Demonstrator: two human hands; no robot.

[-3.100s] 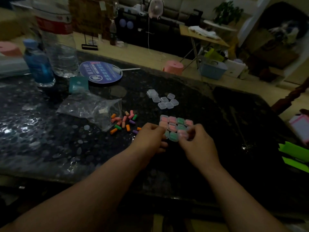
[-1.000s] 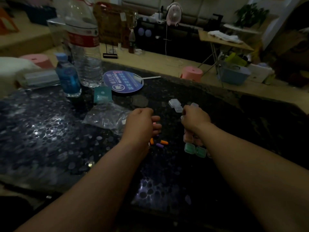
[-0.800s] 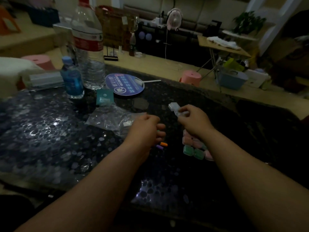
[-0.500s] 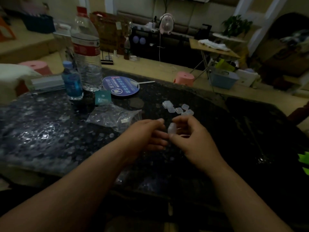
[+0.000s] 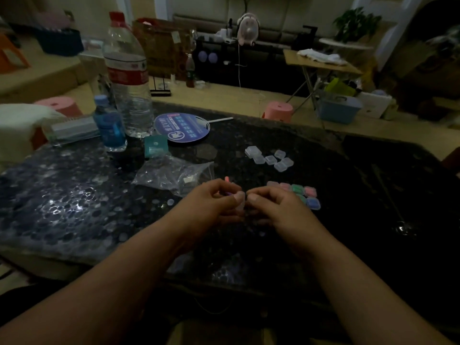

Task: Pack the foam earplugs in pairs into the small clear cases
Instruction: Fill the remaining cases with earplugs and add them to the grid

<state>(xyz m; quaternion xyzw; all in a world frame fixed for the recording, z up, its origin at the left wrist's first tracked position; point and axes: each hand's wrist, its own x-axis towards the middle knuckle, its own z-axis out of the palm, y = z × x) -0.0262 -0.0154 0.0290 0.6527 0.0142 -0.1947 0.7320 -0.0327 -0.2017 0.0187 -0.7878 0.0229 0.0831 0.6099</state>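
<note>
— Both hands pinch one small clear case (image 5: 240,204) between them, yes?
— Yes. The left hand (image 5: 211,204) has its fingers curled, with the thumb against the case's left side. The right hand (image 5: 276,207) meets it from the other side, thumb tip on the case. A bit of purple shows at the left fingertips, too dim to tell what it is.
— Where is the case?
— Over the dark table (image 5: 74,207), near its front middle.
— And the rest?
— One pink earplug (image 5: 227,179) lies just beyond the left hand, beside the crumpled plastic bag (image 5: 171,173). The filled cases (image 5: 302,191), pink, green and blue, sit in a tight block just right of the right hand. The empty cases (image 5: 270,159) lie in a loose cluster farther back.
— Behind those?
— A round blue fan (image 5: 184,128), a teal packet (image 5: 155,145), a small blue bottle (image 5: 109,125) and a tall water bottle (image 5: 127,78), all at the back left.
</note>
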